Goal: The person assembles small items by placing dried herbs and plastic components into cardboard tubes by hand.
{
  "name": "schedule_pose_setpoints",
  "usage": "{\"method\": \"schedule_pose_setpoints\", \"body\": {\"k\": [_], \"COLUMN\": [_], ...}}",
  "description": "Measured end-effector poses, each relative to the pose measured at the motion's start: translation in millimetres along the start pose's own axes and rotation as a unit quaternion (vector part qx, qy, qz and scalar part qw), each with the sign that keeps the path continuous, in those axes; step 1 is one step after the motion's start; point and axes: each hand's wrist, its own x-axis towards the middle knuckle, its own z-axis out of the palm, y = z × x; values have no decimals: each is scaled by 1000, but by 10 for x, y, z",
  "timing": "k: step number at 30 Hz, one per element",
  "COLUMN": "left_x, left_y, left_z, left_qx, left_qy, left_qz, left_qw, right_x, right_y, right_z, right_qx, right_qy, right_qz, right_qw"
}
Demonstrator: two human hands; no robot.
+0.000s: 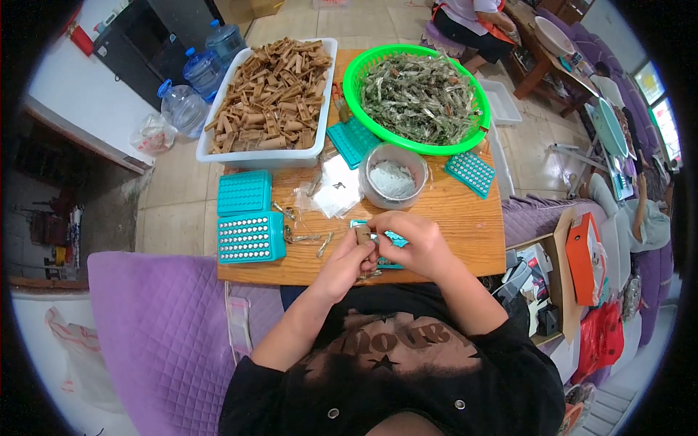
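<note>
My left hand point(349, 260) is closed around a small brown cardboard piece point(363, 233) near the table's front edge. The fingers of my right hand point(413, 245) are pinched at the same piece from the right; whatever they grip is too small to make out. Under my hands lies a teal tray point(395, 238), mostly covered by them. Just beyond stands a round translucent tub point(369, 190) with pale grey material in it. To the left are a teal tray point(252, 251) with rows of round silvery pieces and another teal tray point(244, 192). Small wrapped pieces point(324, 245) lie loose beside my left hand.
A white bin point(311, 154) heaped with brown cardboard pieces fills the table's far left. Far right stands a green basket point(351, 70) of clear-wrapped pieces. Teal trays point(471, 174) and a plastic bag point(340, 182) lie between. Other people sit beyond and to the right.
</note>
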Motion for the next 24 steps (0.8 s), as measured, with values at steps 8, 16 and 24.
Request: {"method": "schedule_pose_setpoints", "body": {"k": [8, 16, 24], "left_x": [-3, 2, 9], "left_y": [-7, -55, -66], "left_z": [3, 16, -31], "left_qx": [-4, 1, 108], "left_qy": [3, 12, 27], "left_qz": [-7, -2, 47], "left_qw": [1000, 1000, 993], "right_x": [3, -2, -7], "right_y": [17, 19, 62], "right_z": [-5, 17, 123], "right_qx": [-20, -85, -82], "right_qy": [-23, -46, -29], "right_qz": [-13, -47, -60], "right_qw": [999, 994, 994]}}
